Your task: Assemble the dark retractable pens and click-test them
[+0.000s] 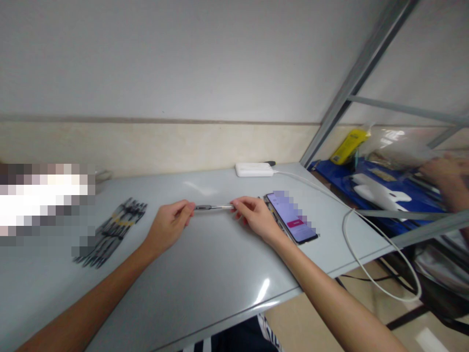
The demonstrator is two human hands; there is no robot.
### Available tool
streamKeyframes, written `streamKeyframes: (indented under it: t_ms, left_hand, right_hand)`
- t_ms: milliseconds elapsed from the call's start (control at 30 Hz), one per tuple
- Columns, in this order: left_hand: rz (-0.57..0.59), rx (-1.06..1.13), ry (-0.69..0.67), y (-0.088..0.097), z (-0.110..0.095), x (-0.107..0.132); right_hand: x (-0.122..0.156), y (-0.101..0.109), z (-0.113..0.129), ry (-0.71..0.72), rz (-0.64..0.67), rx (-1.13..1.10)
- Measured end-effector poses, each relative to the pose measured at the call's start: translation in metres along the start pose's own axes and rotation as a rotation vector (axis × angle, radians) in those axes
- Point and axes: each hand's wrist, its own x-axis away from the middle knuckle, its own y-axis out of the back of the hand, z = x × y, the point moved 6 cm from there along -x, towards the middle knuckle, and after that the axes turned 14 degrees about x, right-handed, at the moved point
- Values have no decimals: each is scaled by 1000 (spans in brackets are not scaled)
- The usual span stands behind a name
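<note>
My left hand point(170, 224) and my right hand point(258, 217) hold a pen point(210, 207) level between them, a little above the table. Fingertips of the left hand pinch its dark grey end. At the other end, thumb and fingers of the right hand close on a thin, silvery or clear part. Whether that part is separate from the grey one, I cannot tell. To the left of my left hand lies a bunch of dark pens point(113, 230), side by side on the table. A smartphone point(293, 220) with a lit screen lies just right of my right hand.
A white power bank point(254, 169) rests near the wall, its white cable point(366, 276) looping over the table's right edge. Beyond a metal frame point(331, 105), a blue table point(330, 176) bears a yellow packet point(350, 145). Another person's hand point(445, 171) is there. Blurred blocks cover the far left.
</note>
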Motion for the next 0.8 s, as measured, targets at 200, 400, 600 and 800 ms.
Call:
streamKeyframes:
  t_ms: [200, 400, 600, 800]
  left_hand:
    - [-12, -9, 17, 1, 1, 1]
    - [-12, -2, 35, 1, 1, 0]
    - [-35, 75, 53, 1, 2, 0]
    - [33, 271, 150, -8, 12, 0]
  right_hand:
    - [1, 8, 7, 79, -103, -39]
    - [0, 2, 2, 5, -4, -42]
    - [1, 10, 8, 114, -141, -66]
    - [9, 15, 22, 274, -236, 30]
